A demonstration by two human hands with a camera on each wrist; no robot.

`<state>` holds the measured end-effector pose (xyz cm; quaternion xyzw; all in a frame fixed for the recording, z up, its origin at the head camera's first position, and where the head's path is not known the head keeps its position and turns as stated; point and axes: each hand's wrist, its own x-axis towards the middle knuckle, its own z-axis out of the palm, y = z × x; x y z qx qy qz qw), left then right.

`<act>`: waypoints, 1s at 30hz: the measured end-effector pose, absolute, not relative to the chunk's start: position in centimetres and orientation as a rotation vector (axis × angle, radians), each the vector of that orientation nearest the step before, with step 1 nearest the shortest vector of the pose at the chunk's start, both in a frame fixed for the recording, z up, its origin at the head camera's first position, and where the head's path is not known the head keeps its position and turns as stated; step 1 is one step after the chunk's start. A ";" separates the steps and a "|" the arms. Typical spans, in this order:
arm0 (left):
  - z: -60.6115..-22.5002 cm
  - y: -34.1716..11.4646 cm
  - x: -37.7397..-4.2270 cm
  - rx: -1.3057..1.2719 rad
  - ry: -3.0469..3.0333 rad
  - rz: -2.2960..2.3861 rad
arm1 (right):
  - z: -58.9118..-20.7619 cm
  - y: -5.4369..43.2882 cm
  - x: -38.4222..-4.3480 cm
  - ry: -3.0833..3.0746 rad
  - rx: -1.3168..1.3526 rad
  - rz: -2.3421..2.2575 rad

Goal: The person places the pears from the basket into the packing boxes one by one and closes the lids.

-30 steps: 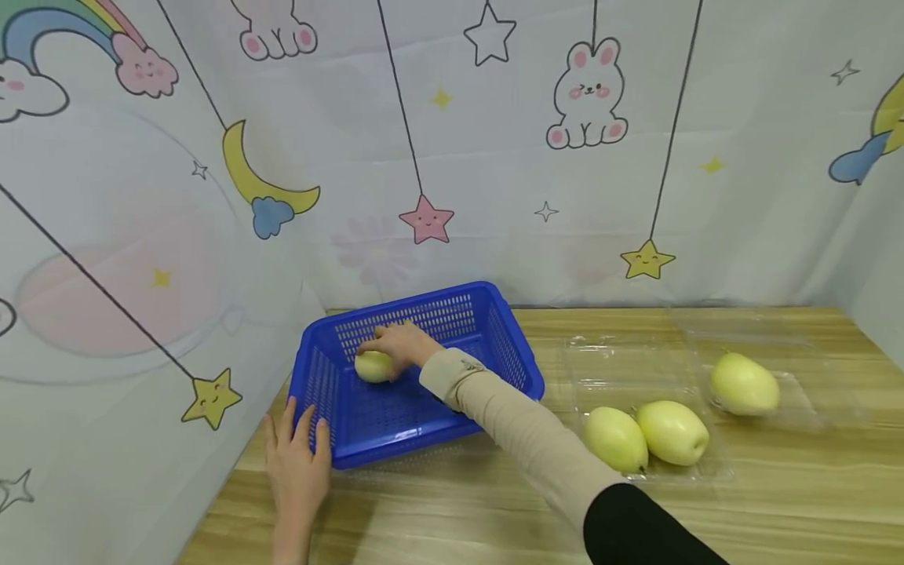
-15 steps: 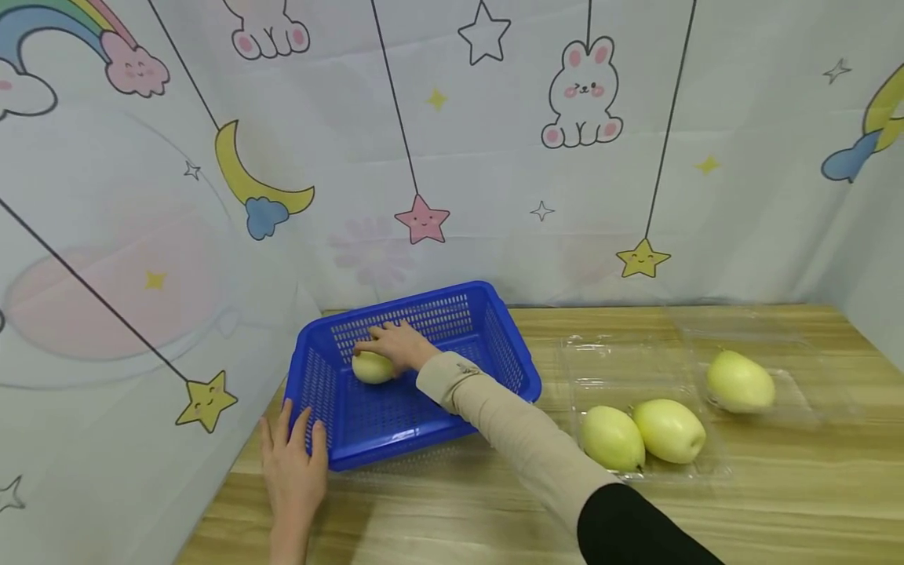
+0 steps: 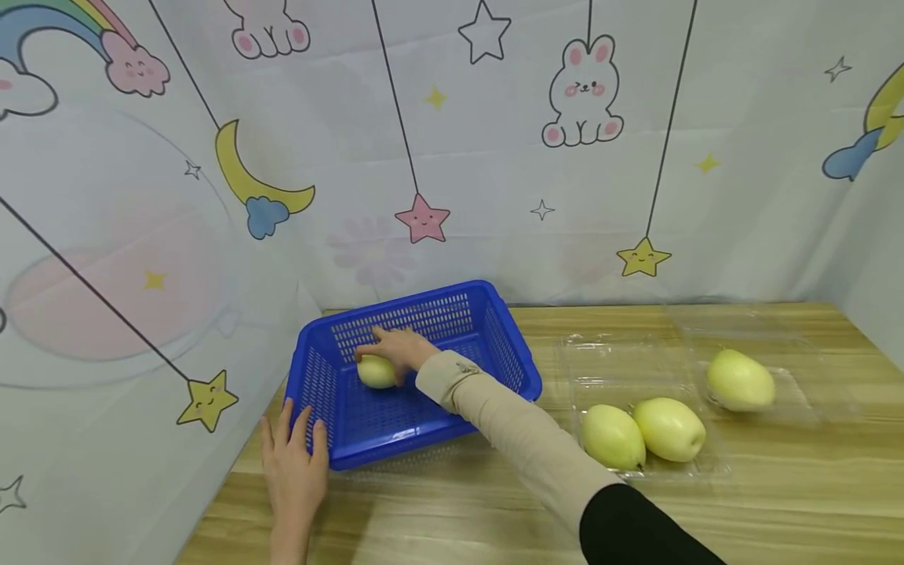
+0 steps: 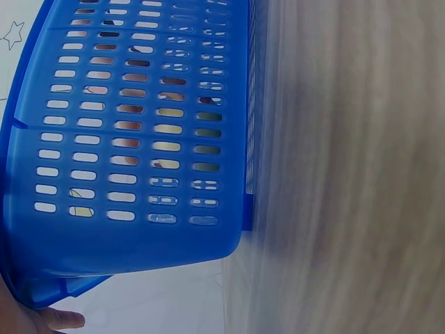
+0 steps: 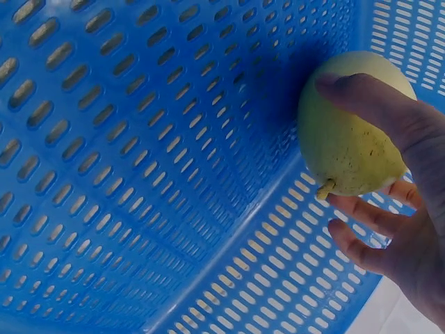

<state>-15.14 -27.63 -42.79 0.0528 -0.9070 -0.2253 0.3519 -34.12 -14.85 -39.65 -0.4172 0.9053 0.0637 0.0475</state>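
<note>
A blue plastic basket (image 3: 395, 443) with slotted walls stands at the left of the table. Inside it, my right hand (image 3: 401, 350) holds a yellow-green pear (image 3: 377, 373) near the basket's left end. In the right wrist view the thumb lies over one side of the pear (image 5: 348, 153) and the fingers are on the other, with its stem showing. My left hand (image 3: 295, 471) rests at the basket's front left corner, fingers fairly straight against the outside and rim. The left wrist view shows the slotted wall (image 4: 125, 240) and only a little of that hand.
To the right, a clear plastic clamshell tray (image 3: 621, 365) holds two pears (image 3: 669, 430) side by side. Another pear (image 3: 740, 381) sits in clear plastic behind them. A printed cloth (image 3: 487, 157) closes off the back and sides of the wooden table (image 3: 494, 510).
The pear in my right hand has shifted very slightly right and toward me inside the basket. My left hand stays at the basket's corner. The head view has turned a little.
</note>
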 end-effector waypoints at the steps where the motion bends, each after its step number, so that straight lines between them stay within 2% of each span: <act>1: -42.8 -27.6 -15.2 0.138 -2.351 -0.583 | -39.7 -14.8 -34.1 2.758 -1.260 0.178; 11: -42.9 -27.5 -15.2 0.136 -2.341 -0.603 | -39.8 -14.5 -34.0 2.765 -1.263 0.176; 30: -42.8 -27.7 -15.2 0.156 -2.361 -0.605 | -37.8 -12.1 -34.5 2.752 -1.281 0.147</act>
